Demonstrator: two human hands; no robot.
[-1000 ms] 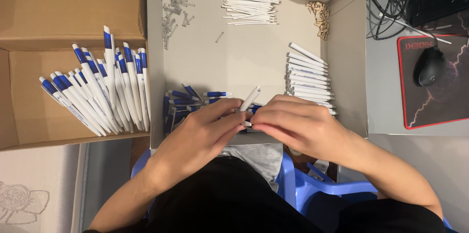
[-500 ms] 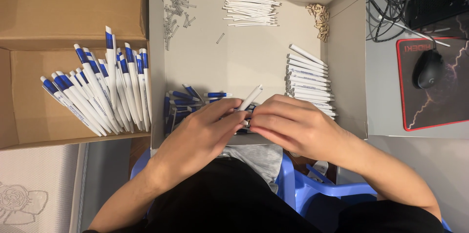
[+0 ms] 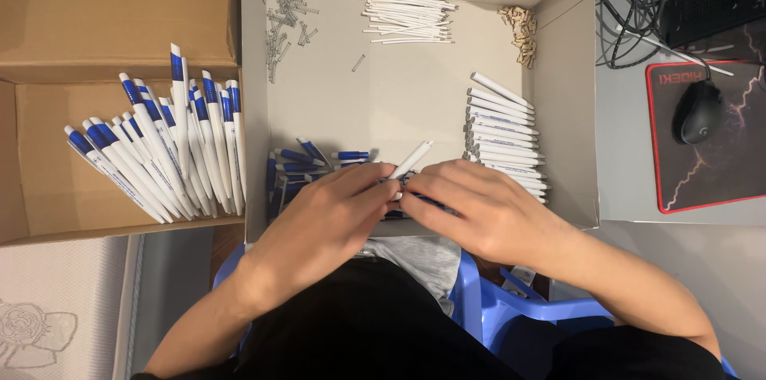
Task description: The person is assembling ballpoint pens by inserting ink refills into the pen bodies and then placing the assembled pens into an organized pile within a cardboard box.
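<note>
Pen assembly, judged partway through. Finished pens (image 3: 163, 153), white with blue ends, lie fanned in a heap in the brown box (image 3: 48, 189) at the left; a fair batch looks done. Much stock is left in the grey parts box (image 3: 399, 101): a stack of white barrels (image 3: 503, 129) along its right side, a bundle of thin white refills (image 3: 407, 15) at the far wall, a scatter of small metal springs (image 3: 287, 17) in the far left corner, a small heap of tan pieces (image 3: 520, 25) in the far right corner, and blue end pieces (image 3: 307, 165) at the near left. So the work reads as nowhere near its end. Both hands meet at the near edge of the parts box, just above the lap. Left hand (image 3: 331, 212): fingers curled, tips pinched on the lower end of one white barrel (image 3: 411, 161), which juts up and away from the fingers at a slant. Right hand (image 3: 479, 208): also curled, fingertips closed on the same piece from the other side, touching the left fingertips. A dark blue part seems to sit between the fingers; too hidden to tell which. A black mouse (image 3: 700, 111) rests on a red-edged pad (image 3: 718, 149) at the right, well apart from the hands.
</note>
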